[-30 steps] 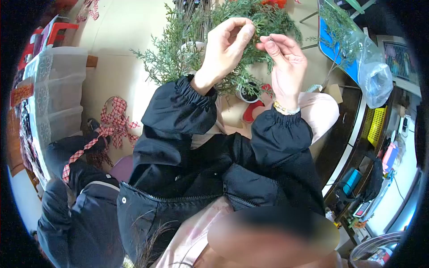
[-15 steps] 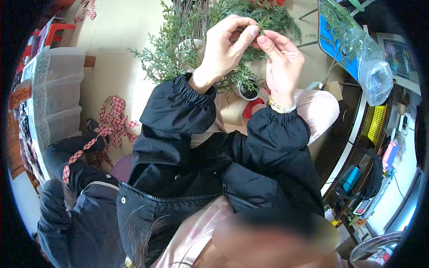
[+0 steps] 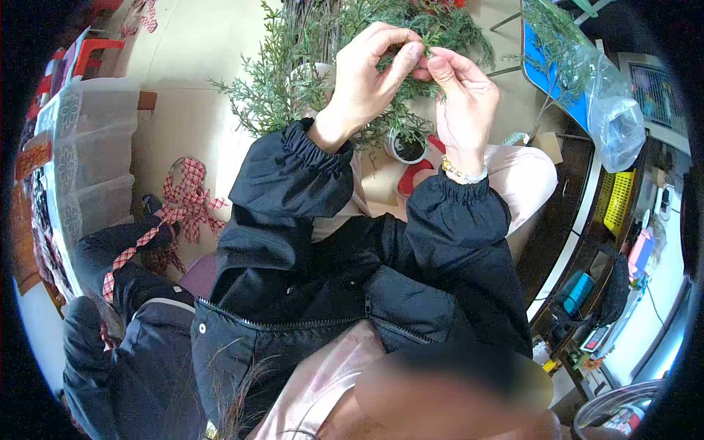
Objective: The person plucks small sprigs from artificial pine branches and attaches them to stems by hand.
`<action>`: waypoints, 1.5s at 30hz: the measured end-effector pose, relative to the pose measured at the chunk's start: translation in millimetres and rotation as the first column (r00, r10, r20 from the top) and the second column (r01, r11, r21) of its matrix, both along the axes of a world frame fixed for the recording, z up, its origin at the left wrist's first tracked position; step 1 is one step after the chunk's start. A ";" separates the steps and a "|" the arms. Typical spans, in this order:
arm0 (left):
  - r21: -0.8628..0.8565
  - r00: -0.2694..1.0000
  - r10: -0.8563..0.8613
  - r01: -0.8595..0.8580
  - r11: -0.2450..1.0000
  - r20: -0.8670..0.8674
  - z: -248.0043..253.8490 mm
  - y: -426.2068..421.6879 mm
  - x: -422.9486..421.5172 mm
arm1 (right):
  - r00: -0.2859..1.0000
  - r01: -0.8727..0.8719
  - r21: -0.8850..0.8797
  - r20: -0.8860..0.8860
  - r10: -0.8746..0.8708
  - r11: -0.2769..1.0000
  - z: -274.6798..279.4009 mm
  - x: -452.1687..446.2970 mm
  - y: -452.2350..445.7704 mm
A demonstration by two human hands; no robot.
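My left hand [image 3: 370,77] is closed in a pinch, with thumb and forefinger on a small green conifer sprig [image 3: 433,38]. My right hand [image 3: 467,95], a beaded bracelet at its wrist, meets it there; its thumb and fingers are also closed at the base of the sprig. The fingers partly cover what they grip. Behind and below my hands spreads a heap of green conifer branches [image 3: 271,81]. A small white pot with dark contents [image 3: 407,147] stands under the branches.
A red checked ribbon [image 3: 189,191] trails over a co-worker's dark-clothed leg at left. Beside it stands a table with a white lace cloth [image 3: 99,147]. At right are a blue board [image 3: 539,59], a clear plastic bag [image 3: 616,132] and a yellow basket [image 3: 620,198].
My right thumb and fingers have shifted slightly at the sprig, and the sprig's tip shows a little more. My left hand has barely moved.
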State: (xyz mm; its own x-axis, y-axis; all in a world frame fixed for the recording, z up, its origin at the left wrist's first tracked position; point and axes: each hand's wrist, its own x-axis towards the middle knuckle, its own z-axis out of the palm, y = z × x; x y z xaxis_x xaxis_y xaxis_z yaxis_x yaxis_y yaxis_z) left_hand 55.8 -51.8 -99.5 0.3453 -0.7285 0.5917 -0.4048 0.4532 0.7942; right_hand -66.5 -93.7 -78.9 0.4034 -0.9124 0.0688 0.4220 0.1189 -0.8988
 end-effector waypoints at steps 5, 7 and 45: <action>-0.037 0.996 0.062 -0.064 0.997 -0.062 0.0 -2.4 -2.7 | 0.999 -0.027 0.021 0.046 0.026 0.999 -2.1 0.2 -0.2; -0.071 0.995 0.095 -0.096 0.993 -0.012 1.6 -2.9 -2.9 | 0.996 -0.044 0.040 0.077 0.041 0.998 -1.9 0.1 0.1; -0.111 0.982 0.183 -0.177 0.978 0.052 2.2 -3.7 -2.3 | 0.994 -0.055 0.025 0.095 0.052 0.998 -1.2 1.0 1.9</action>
State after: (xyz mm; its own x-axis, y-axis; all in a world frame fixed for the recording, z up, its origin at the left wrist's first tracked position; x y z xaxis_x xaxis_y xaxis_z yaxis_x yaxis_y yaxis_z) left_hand 53.5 -55.5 -97.3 0.4257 -0.5901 0.6859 -0.5336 0.4485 0.7170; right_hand -65.5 -91.7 -80.1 0.4445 -0.8919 0.0839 0.4971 0.1676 -0.8514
